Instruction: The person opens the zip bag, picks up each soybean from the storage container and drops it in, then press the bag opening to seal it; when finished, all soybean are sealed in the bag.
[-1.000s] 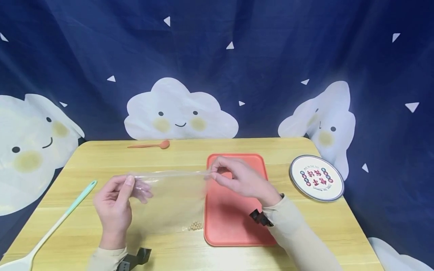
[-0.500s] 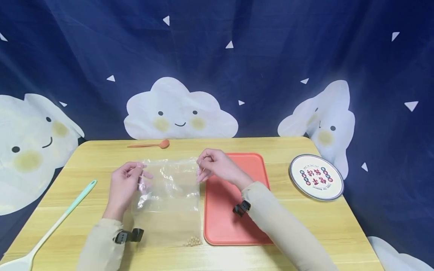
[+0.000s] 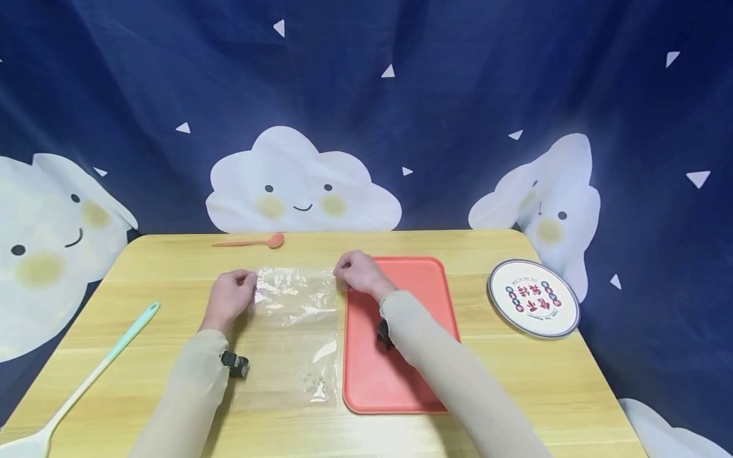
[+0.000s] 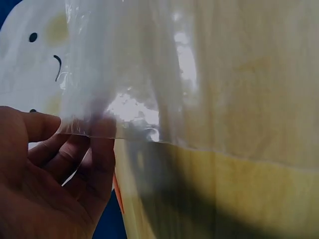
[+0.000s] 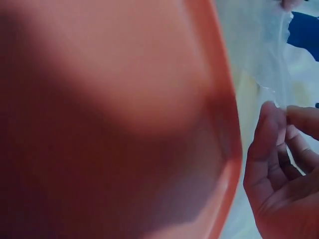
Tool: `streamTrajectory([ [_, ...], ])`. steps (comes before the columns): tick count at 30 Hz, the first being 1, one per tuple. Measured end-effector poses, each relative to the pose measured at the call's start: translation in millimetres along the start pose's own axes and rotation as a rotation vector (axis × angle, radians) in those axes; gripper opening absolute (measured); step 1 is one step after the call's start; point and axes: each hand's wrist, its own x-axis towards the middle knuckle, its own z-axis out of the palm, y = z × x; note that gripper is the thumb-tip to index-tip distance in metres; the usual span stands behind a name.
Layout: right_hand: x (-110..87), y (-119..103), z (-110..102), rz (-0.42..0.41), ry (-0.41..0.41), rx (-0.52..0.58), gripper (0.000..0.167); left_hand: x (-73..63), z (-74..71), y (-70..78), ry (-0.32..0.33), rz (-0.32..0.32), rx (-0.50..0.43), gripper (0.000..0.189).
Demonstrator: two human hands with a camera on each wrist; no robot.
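A clear plastic bag [image 3: 294,324] lies nearly flat on the table, left of the red tray. Several small pale beads or beans [image 3: 315,383] show through it near its lower right corner; their kind is too small to tell. My left hand [image 3: 229,296] pinches the bag's upper left corner between thumb and fingers, and the left wrist view shows the film [image 4: 129,74] caught there. At the upper right corner my right hand [image 3: 361,273] pinches the bag's edge, its wrist over the tray. In the right wrist view the film [image 5: 254,45] runs up from those fingertips.
The red tray [image 3: 395,388] stands right beside the bag. Farther right is a round white plate [image 3: 534,299] with printed characters. An orange spoon [image 3: 249,242] lies at the back edge, and a long-handled pale ladle or spatula [image 3: 80,388] at the left.
Both hands have moved away from me, the left also to the right and the right also to the left. The bag, earlier held up, has come down nearly flat on the table.
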Motion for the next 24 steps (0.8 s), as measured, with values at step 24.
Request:
streamTrajectory([
  [24,-32.1,-1,-44,0.116,-0.032,-0.345,0.046,-6.2,-6.2,-6.5,-0.165,0.1,0.373,0.046],
])
